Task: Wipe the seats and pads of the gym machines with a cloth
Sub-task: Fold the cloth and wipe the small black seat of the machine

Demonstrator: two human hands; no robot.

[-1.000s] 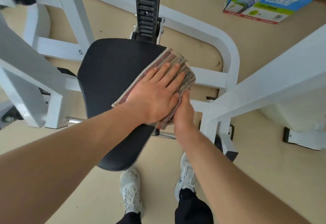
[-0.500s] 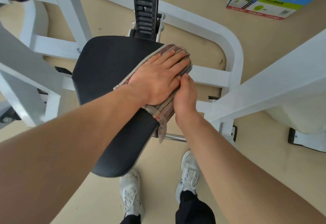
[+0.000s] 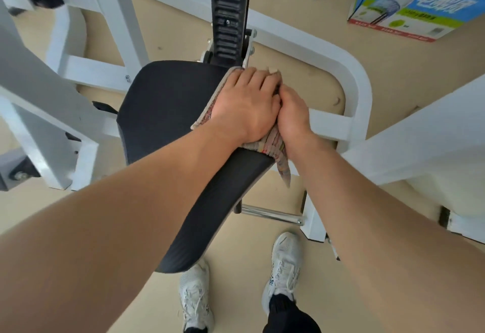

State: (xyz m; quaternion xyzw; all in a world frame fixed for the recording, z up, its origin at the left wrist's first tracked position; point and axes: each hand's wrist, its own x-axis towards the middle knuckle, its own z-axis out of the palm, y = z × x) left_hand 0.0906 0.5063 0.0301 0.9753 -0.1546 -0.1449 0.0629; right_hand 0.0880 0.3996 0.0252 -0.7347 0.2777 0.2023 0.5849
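Observation:
A black padded seat (image 3: 168, 112) of a white-framed gym machine lies below me. A striped, reddish-grey cloth (image 3: 275, 146) is spread over the seat's far right edge, one corner hanging off the side. My left hand (image 3: 246, 104) presses flat on the cloth, fingers reaching the seat's back corner by the black notched post (image 3: 231, 10). My right hand (image 3: 294, 115) is closed on the cloth's right edge, touching the left hand.
White frame tubes (image 3: 354, 78) curve around the seat on the right, and white beams (image 3: 39, 91) stand on the left. A chrome bar (image 3: 273, 214) sits under the seat. A blue box (image 3: 420, 4) lies on the beige floor far right. My white shoes (image 3: 283, 267) stand below.
Both hands have slid the cloth away from me along the seat's right edge toward the back corner; more of the cloth is now hidden under my left hand.

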